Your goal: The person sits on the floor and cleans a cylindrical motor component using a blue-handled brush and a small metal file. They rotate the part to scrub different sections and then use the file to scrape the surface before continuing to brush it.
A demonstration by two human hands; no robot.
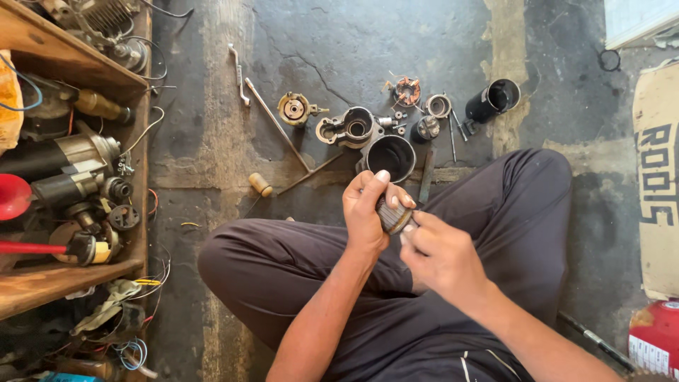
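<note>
We hold the ribbed metal cylinder (pixel 393 215) above our lap, left hand (pixel 366 212) wrapped around it, right hand (pixel 438 256) pinching its lower-right end (its long axis seems to slant toward the right hand).

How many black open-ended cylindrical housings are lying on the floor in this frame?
2. One black housing sits just beyond the left hand, open end up. The other black cylinder lies on its side farther right. More could be hidden among the shelf clutter.
</note>
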